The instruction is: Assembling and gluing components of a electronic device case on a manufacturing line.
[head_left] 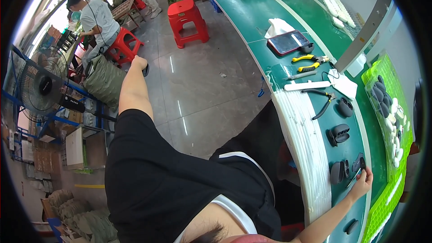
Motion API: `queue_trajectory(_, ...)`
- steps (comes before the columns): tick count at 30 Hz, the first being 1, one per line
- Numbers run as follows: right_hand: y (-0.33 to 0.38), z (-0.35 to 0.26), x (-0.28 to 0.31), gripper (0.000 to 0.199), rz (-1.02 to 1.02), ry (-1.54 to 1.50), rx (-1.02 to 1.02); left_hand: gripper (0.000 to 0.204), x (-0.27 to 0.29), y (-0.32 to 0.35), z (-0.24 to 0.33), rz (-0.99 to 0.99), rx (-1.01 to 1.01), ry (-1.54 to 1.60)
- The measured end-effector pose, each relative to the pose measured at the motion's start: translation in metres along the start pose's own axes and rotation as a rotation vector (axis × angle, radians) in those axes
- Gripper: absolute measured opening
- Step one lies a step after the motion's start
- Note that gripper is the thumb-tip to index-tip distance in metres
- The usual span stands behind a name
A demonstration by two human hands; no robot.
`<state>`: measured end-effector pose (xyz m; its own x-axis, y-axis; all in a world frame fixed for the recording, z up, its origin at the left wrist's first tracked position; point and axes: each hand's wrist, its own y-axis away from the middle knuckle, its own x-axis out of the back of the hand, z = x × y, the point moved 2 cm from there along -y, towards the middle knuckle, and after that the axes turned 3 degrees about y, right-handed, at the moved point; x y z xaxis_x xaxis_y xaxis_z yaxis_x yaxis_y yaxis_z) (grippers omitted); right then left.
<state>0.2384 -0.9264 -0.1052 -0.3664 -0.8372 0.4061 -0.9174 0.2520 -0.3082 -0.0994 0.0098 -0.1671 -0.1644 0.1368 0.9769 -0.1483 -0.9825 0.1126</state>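
My right hand (361, 184), lower right of frame, has its grip pinched on a small dark part (359, 163) w/ its long axis pointing up-frame, dark oval cases (338, 171) just left of it. Left hand (138, 63) is way off upper left, grip can't tell. Green surface (252, 13), grey shop floor (198, 90).

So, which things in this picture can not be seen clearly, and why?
- Left hand: head view; stretched back away from the bench, the fingers are foreshortened, and the dark thing at them is too small to name.
- Right hand: fingertips touch a small dark part; too small to tell whether they grip it.
- Green tray: bent and cut off by the fisheye rim; its dark and white pieces cannot be counted.
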Motion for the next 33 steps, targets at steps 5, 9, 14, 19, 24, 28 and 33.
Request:
queue_trajectory(5, -0.001, 0.004, 0.002, 0.015, 0.031, -0.003, -0.001, 0.046, -0.003, 0.01, -0.009, 0.023, 0.015, 0.062)
queue_trajectory(9, -0.002, 0.006, 0.007, 0.015, 0.07, -0.041, -0.007, 0.048, 0.0, 0.03, -0.009, 0.004, 0.036, 0.065)
queue_trajectory(14, -0.005, -0.015, -0.005, 0.018, 0.131, 0.004, 0.131, 0.055, -0.023, 0.055, -0.083, 0.061, 0.075, 0.109)
queue_trajectory(19, 0.055, -0.131, -0.013, 0.028, 0.009, 0.03, 0.37, 0.061, 0.003, 0.14, -0.145, 0.154, 0.246, 0.268)
queue_trajectory(24, 0.066, -0.16, -0.061, 0.012, -0.518, -0.13, 0.723, 0.072, 0.067, 0.279, -0.314, 0.361, 0.712, 0.323)
queue_trajectory(28, 0.102, -0.158, -0.071, 0.009, -0.612, -0.174, 0.919, 0.075, 0.128, 0.433, -0.417, 0.596, 1.038, 0.367)
queue_trajectory(33, 0.14, -0.137, -0.051, 0.005, -0.648, -0.192, 1.054, 0.073, 0.198, 0.624, -0.469, 0.753, 1.275, 0.361)
